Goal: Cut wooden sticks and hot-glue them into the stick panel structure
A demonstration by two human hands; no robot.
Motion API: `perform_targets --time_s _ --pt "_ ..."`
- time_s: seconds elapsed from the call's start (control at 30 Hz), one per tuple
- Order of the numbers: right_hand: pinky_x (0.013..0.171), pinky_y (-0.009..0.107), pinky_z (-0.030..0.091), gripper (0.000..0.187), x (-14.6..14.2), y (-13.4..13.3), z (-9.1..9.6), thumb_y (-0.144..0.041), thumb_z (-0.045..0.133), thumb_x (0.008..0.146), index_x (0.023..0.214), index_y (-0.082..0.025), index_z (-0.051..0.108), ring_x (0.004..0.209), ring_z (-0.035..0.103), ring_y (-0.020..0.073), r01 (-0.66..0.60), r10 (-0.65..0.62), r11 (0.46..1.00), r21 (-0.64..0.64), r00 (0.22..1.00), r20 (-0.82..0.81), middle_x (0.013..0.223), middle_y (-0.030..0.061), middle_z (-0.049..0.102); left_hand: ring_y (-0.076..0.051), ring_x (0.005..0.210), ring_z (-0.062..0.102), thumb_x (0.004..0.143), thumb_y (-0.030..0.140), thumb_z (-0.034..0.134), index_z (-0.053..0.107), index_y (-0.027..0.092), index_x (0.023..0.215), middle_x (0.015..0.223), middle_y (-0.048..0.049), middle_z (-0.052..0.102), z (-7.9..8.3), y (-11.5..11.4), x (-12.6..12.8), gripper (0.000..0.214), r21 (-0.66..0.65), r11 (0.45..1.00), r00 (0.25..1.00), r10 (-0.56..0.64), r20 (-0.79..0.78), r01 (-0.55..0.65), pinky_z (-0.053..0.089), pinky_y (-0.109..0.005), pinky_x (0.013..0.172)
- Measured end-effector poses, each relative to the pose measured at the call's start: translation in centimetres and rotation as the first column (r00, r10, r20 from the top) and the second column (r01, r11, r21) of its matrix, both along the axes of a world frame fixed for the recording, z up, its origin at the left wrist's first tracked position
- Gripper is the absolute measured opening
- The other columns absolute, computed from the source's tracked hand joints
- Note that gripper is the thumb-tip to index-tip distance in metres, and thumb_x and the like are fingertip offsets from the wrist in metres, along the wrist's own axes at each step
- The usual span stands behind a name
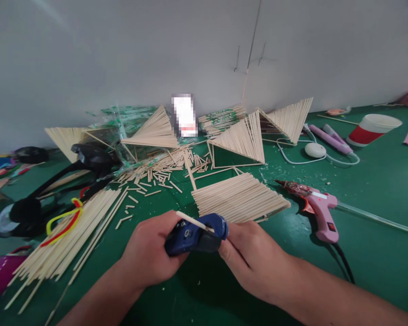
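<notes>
Above the near part of the green table, I hold a compact blue tool [182, 241], which looks like a tube cutter. A short pale wooden stick [194, 220] lies slanting across its top, one end in the tool's jaw. My left hand [153, 251] is closed round the tool's left end, with the thumb near the stick's end. My right hand [255, 256] is closed at the tool's rounded right end; its fingertips are partly hidden. Just beyond my hands lies a slatted stick panel [238, 194].
A pink glue gun [321, 210] lies to the right, its cord running toward me. Long sticks [71, 231] and black headphones [23, 213] lie left. Several cut pieces [156, 174], fan-shaped stick structures [240, 140] and a phone [184, 115] are farther back. A red-white cup [370, 131] stands right.
</notes>
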State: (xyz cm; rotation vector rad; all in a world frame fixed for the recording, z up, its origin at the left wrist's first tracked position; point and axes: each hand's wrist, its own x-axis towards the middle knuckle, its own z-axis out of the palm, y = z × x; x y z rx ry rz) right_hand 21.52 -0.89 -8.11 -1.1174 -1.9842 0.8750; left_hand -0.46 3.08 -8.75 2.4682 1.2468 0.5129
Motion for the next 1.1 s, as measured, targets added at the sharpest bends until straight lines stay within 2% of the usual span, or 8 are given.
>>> perform_targets --time_s 0.1,0.23,0.4,0.77,0.83,0.93,1.03,1.1 --pt "0.048 0.024 0.027 0.025 -0.1 0.0 -0.2 -0.025 0.036 0.094 0.071 -0.02 0.044 0.048 0.038 0.0098 0.025 -0.025 0.999 0.023 1.0 0.019 0.057 -0.0043 0.044 -0.019 0.071 0.066 0.069 0.025 0.065 0.062 0.02 0.094 0.084 -0.0033 0.069 -0.2 0.2 0.0 0.025 0.032 0.999 1.0 -0.011 0.019 0.01 0.05 -0.027 0.061" --pt "0.048 0.024 0.026 0.024 0.0 0.0 -0.4 -0.025 0.037 0.094 0.072 -0.02 0.045 0.048 0.038 0.0104 0.044 -0.047 0.998 0.047 0.997 0.054 0.057 -0.0041 0.045 -0.018 0.072 0.065 0.069 0.021 0.064 0.062 0.022 0.093 0.084 -0.0014 0.068 -0.2 0.3 -0.1 0.024 -0.036 0.999 1.0 -0.022 0.018 0.023 0.05 -0.027 0.063" --pt "0.047 0.024 0.026 0.022 0.0 0.1 -0.3 -0.024 0.038 0.093 0.072 -0.021 0.044 0.047 0.038 0.0103 0.051 -0.054 0.998 0.047 0.997 0.058 0.056 -0.0045 0.044 -0.017 0.072 0.064 0.067 0.019 0.065 0.063 0.023 0.094 0.083 0.0005 0.067 -0.2 0.3 -0.1 0.028 -0.035 0.999 0.997 -0.038 0.062 0.04 0.049 -0.027 0.063" --pt "0.048 0.023 0.028 0.023 0.0 -0.1 -0.5 -0.023 0.04 0.092 0.071 -0.02 0.046 0.047 0.039 0.0093 0.076 -0.076 0.996 0.047 0.997 0.006 0.056 -0.0046 0.044 -0.015 0.063 0.061 0.067 0.019 0.065 0.061 0.022 0.081 0.073 0.0017 0.064 -0.5 0.0 -0.2 0.014 -0.073 0.997 0.999 -0.019 0.042 0.022 0.046 -0.026 0.056" --pt "0.048 0.022 0.029 0.022 0.0 -0.1 -0.5 -0.022 0.042 0.092 0.071 -0.02 0.048 0.048 0.039 0.0087 0.07 -0.069 0.997 0.018 0.997 -0.028 0.057 -0.0054 0.042 -0.017 0.07 0.064 0.068 0.021 0.066 0.061 0.023 0.092 0.08 0.0001 0.066 -0.4 0.1 -0.2 0.025 0.002 0.999 0.998 -0.039 0.042 0.039 0.049 -0.027 0.059" --pt "0.047 0.022 0.029 0.02 0.0 -0.4 -0.3 -0.023 0.045 0.092 0.073 -0.021 0.049 0.047 0.037 0.0081 0.082 -0.085 0.996 -0.034 0.992 -0.091 0.057 -0.0066 0.042 -0.024 0.09 0.066 0.07 0.027 0.066 0.053 0.022 0.115 0.102 -0.0073 0.067 -0.3 0.5 -0.2 0.047 0.193 0.98 0.999 -0.048 0.024 0.042 0.054 -0.034 0.075" --pt "0.046 0.02 0.032 0.008 0.0 -1.0 -0.1 -0.027 0.05 0.092 0.086 -0.021 0.053 0.048 0.042 0.0079 0.13 -0.143 0.988 -0.083 0.973 -0.179 0.06 -0.0073 0.048 -0.027 0.098 0.064 0.072 0.03 0.063 0.05 0.021 0.119 0.109 -0.0102 0.064 -0.2 1.3 -0.9 0.05 0.321 0.947 1.0 0.012 0.011 -0.015 0.053 -0.039 0.083" --pt "0.046 0.02 0.033 0.008 0.1 -1.2 0.1 -0.029 0.052 0.092 0.095 -0.022 0.051 0.048 0.043 0.0081 0.137 -0.154 0.986 -0.09 0.965 -0.212 0.06 -0.0081 0.049 -0.027 0.098 0.064 0.072 0.029 0.061 0.05 0.021 0.119 0.11 -0.0092 0.063 -0.1 2.2 -1.7 0.049 0.414 0.904 0.994 0.104 0.042 -0.112 0.053 -0.039 0.085"
